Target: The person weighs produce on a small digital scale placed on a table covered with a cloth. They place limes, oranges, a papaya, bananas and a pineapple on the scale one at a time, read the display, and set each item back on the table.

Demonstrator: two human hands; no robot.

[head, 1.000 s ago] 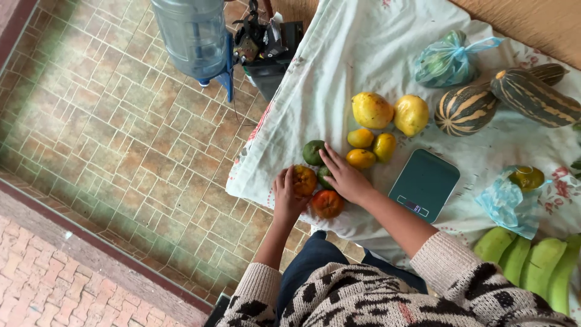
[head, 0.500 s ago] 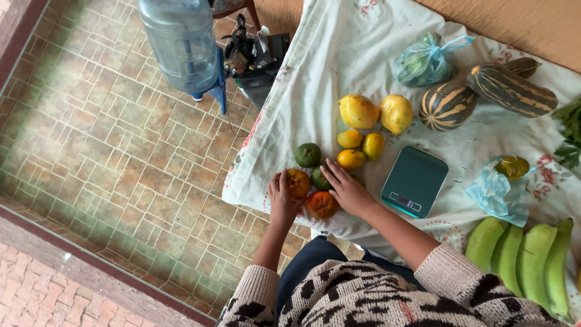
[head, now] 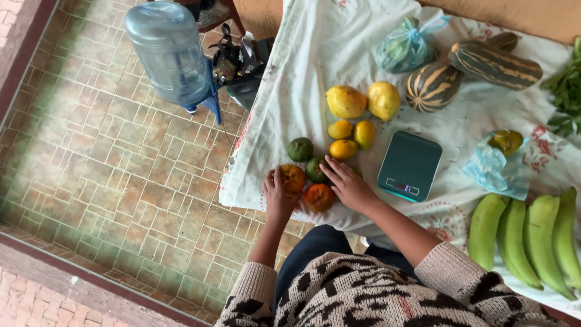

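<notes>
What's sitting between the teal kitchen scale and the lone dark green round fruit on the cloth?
In the head view, between the teal kitchen scale and the dark green round fruit lie three small yellow-orange citrus fruits on the white cloth.
</notes>
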